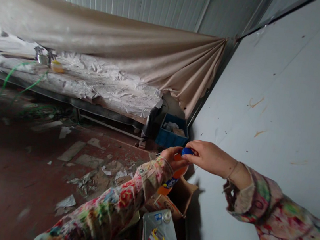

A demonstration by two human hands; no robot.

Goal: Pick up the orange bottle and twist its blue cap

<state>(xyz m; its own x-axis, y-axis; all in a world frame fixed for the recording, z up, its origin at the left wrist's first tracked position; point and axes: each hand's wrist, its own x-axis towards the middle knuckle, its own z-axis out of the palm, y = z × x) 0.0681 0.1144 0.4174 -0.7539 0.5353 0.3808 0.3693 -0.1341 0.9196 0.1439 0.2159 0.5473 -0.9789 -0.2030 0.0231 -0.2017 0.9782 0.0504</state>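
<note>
A bottle of orange drink (165, 188) with a blue label is held upright, slightly tilted, in front of me. My left hand (174, 158) is wrapped around its upper part, just under the cap. The fingers of my right hand (207, 157) pinch the blue bottle cap (187, 151) from above and the side. Whether the cap sits tight or loose on the neck I cannot tell. Below the bottle stand an open cardboard box (187, 190) and a square metal can (161, 232) with a pale spout cap and a yellow handle.
A long bench (116, 93) covered in crumpled white sheeting runs along the back under a beige cloth (115, 37). A blue crate (172, 140) stands at its right end. Paper scraps (66, 202) litter the red floor. A white wall panel (269, 112) rises close on the right.
</note>
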